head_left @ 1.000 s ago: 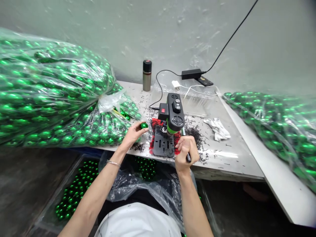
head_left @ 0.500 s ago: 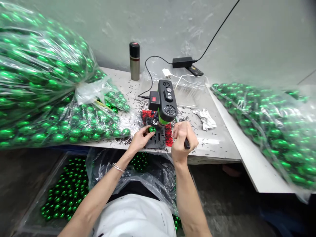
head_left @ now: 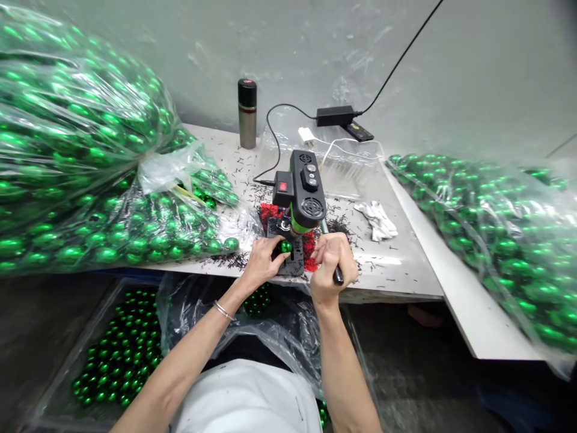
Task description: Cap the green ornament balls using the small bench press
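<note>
A small black press-like machine (head_left: 309,189) with a red switch stands on a dark metal base (head_left: 291,264) over a red mat (head_left: 310,249). Between the thumb and fingers of my left hand (head_left: 264,260) is a shiny green ball (head_left: 285,246), low at the front of the machine. My right hand (head_left: 333,263) is wrapped round the machine's lever (head_left: 338,276), whose black tip sticks out below the fist. Small black bits lie scattered about the base.
Big clear bags of green balls (head_left: 85,144) fill the left; another bag (head_left: 505,240) lies at right. A flask (head_left: 247,114), power adapter (head_left: 336,115), plastic tray (head_left: 345,174) and white glove (head_left: 377,221) are on the table. Below is a bin of green balls (head_left: 121,349).
My left hand has moved slightly right with the green ball, further under the machine's head. My right hand has shifted a little left and down, still round the lever.
</note>
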{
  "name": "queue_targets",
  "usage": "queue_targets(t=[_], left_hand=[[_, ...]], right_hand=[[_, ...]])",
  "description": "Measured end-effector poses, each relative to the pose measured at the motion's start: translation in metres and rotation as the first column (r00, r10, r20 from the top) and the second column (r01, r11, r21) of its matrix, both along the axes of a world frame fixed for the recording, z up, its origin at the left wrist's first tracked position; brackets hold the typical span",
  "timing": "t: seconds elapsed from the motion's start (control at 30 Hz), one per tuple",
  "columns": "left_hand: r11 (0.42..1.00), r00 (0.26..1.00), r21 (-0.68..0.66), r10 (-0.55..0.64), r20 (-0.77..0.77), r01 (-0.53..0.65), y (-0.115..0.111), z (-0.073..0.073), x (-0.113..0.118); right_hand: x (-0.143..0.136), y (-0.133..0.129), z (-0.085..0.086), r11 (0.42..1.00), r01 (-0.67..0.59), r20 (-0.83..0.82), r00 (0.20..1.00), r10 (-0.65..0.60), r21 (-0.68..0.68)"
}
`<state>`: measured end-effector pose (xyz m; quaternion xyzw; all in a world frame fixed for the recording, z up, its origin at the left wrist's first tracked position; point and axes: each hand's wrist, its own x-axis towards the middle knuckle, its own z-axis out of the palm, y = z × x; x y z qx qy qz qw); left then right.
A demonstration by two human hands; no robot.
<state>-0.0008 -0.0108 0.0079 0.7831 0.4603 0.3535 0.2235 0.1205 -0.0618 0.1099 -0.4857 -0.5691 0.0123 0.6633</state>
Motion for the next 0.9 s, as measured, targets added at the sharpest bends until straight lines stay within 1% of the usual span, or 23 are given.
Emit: queue_targets(t=[0.07, 0.13, 0.2, 0.33, 0.43, 0.6, 0.73, 0.8, 0.9], left_hand=[[1.0, 1.0, 0.025, -0.005, 0.005, 0.005, 0.0, -0.002, 0.001], [0.999, 1.0, 0.042, -0.006, 0.022, 0.005, 0.001, -0.004, 0.002], [0.999, 0.999, 0.049, -0.009, 0.042, 0.007, 0.003, -0.005, 0.002], [0.999, 0.998, 0.052, -0.012, 0.065, 0.008, 0.003, -0.006, 0.003], [0.998, 0.997, 0.058, -0.01, 0.073, 0.006, 0.003, -0.007, 0.003], [0.999, 0.999, 0.038, 0.0, 0.053, -0.002, 0.002, -0.009, 0.003], [1.0, 0.999, 0.01, -0.015, 0.043, 0.015, 0.003, -0.008, 0.002], [1.0, 0.999, 0.001, -0.013, 0.045, 0.013, 0.003, -0.007, 0.002], [1.0, 0.998, -0.003, -0.002, 0.055, 0.002, 0.003, -0.006, 0.002]], right_hand=[[0.0, -0.001, -0.004, 1.0, -0.012, -0.003, 1.0, 0.012, 0.0], [0.002, -0.001, -0.012, 1.0, -0.021, 0.004, 1.0, 0.021, 0.007], [0.003, -0.001, -0.024, 0.999, -0.029, 0.023, 0.999, 0.028, 0.033], [0.007, 0.004, -0.051, 0.99, -0.049, 0.105, 0.994, 0.034, 0.136], [0.007, 0.008, -0.064, 0.986, -0.029, 0.119, 0.993, 0.009, 0.163], [0.004, 0.012, -0.073, 0.982, 0.024, 0.075, 0.996, -0.038, 0.186], [0.006, 0.014, -0.079, 0.981, -0.018, 0.09, 0.996, 0.0, 0.193], [0.009, 0.014, -0.081, 0.982, -0.026, 0.128, 0.992, 0.002, 0.188], [0.013, 0.012, -0.081, 0.982, -0.052, 0.246, 0.969, 0.006, 0.181]])
